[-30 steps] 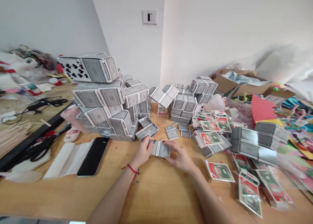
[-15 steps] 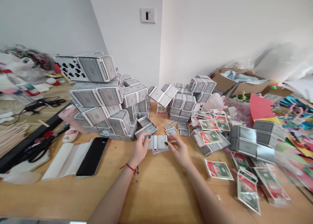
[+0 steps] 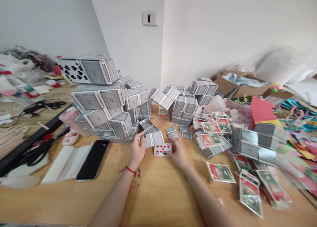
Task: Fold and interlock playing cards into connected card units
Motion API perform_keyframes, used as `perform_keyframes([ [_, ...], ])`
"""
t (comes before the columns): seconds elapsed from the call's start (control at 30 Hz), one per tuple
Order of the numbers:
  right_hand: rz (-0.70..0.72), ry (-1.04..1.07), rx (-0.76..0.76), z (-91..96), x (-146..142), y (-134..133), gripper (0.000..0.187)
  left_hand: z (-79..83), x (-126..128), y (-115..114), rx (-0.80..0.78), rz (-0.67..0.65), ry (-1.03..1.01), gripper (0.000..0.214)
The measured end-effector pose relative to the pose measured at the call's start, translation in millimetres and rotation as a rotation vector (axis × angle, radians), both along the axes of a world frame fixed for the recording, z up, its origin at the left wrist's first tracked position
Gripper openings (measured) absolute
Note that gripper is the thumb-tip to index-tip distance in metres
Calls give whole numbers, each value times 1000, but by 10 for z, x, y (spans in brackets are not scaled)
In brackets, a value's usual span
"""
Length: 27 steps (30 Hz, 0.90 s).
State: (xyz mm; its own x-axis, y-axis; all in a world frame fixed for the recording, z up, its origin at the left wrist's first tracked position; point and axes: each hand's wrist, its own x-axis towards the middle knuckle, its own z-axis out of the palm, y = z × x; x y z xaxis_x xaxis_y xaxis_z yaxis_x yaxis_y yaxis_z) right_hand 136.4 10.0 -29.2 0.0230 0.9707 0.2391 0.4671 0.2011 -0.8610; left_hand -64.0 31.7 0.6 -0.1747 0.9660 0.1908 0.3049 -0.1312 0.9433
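My left hand (image 3: 137, 151) pinches a small fan of grey-backed playing cards (image 3: 153, 138) just above the wooden table (image 3: 158, 190). My right hand (image 3: 178, 153) has its fingertips on a face-up red diamonds card (image 3: 162, 149) lying beside that fan. Right behind my hands rises a big stack of boxes made from grey-backed cards (image 3: 106, 101). A second, lower cluster of card boxes (image 3: 185, 101) stands further right.
A black phone (image 3: 93, 159) and white folded paper (image 3: 64, 162) lie to the left, with black scissors (image 3: 37, 151) beyond. Red-and-green card packs (image 3: 221, 172) and more grey boxes (image 3: 257, 143) are strewn on the right. Cardboard boxes and colourful paper scraps fill the far right.
The grey-backed cards my hands held together have split. A red diamonds card now lies face up under my right fingers, while my left hand keeps the fanned rest.
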Motion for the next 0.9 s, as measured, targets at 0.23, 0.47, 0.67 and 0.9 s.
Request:
perform_keyframes([
  [0.23, -1, 298, -202, -13, 137, 36, 25, 36, 15, 0, -23, 20, -80, 35],
  [0.47, -52, 351, -57, 206, 249, 16, 19, 82, 24, 1, -83, 1, -186, 35],
  [0.67, -136, 693, -163, 177, 346, 24, 26, 97, 21, 18, -104, 3, -271, 31],
  [0.9, -215, 763, -145, 99, 348, 64, 43, 99, 53, 14, -132, -2, -269, 33],
])
